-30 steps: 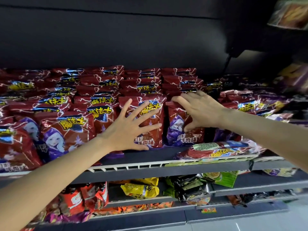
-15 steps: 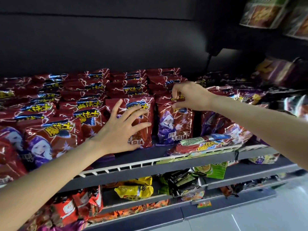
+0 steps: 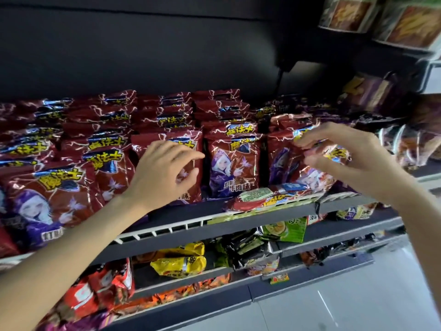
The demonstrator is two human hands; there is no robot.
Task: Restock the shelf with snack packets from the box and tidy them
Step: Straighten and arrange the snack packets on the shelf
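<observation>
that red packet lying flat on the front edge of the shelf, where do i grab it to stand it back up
Probably take the fallen packet by its long upper edge, coming from the front and above with the right hand. It lies flat on its side along the shelf rail, its face tilted toward you, so that edge is free, while standing packets crowd it from behind.

A left hand [image 3: 164, 173] covers most of one red snack packet [image 3: 191, 149]; motion blur smears the right hand [image 3: 346, 158] and the packet top [image 3: 336, 152] it pinches. Boxes [image 3: 381, 20] top right run off frame.
</observation>
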